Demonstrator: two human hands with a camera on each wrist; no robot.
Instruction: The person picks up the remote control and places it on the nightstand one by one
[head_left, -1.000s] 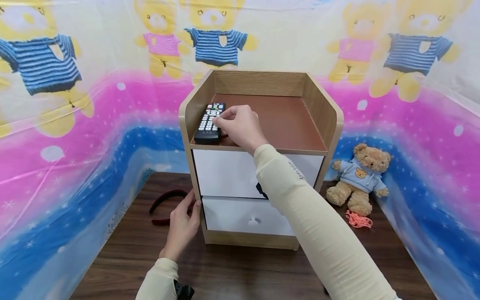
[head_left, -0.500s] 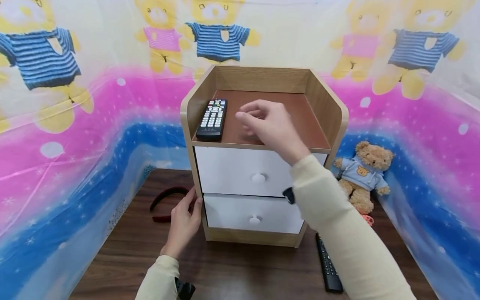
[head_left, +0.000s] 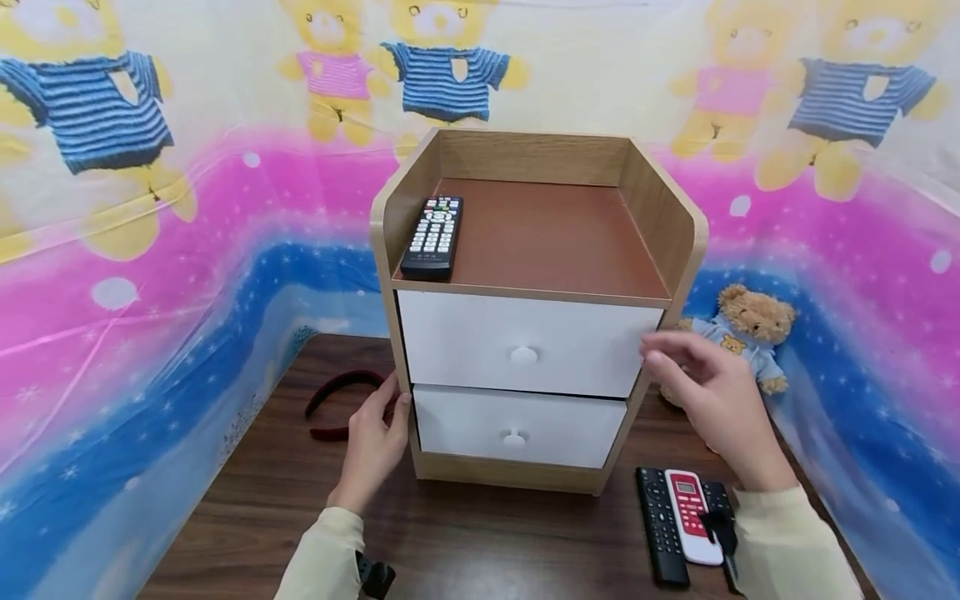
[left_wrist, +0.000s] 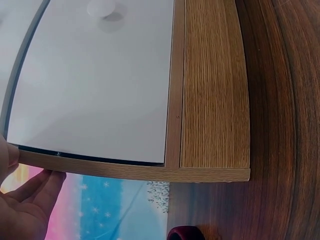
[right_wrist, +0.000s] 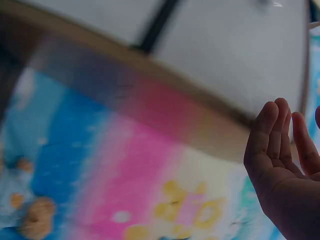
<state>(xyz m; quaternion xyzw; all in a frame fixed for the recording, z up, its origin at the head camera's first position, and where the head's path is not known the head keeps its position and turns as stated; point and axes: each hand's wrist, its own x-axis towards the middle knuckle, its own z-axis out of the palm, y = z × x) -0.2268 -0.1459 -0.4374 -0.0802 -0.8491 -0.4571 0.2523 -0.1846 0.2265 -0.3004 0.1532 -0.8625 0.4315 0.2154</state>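
Observation:
A small wooden cabinet (head_left: 570, 242) with two white drawers stands upright on the table, both drawers closed. On the left of its brown top lies a black remote control (head_left: 435, 237) with white buttons. My left hand (head_left: 371, 442) touches the cabinet's left side; in the left wrist view its thumb is at the front edge and its fingers lie against the outer face. My right hand (head_left: 723, 400) hovers at the cabinet's right front edge, fingers slightly bent and nothing in them. In the right wrist view the fingertips (right_wrist: 269, 112) point up beside the side panel.
On the table at right lie a black remote (head_left: 662, 525), a white and red remote (head_left: 692, 521) and another dark one, partly behind the right wrist. A teddy bear (head_left: 757, 321) sits behind the right hand. A dark red headband (head_left: 330, 396) lies left of the cabinet.
My right hand has let go of the remote on the cabinet top and moved right and down to the cabinet's right edge. My left hand has stayed at the left side.

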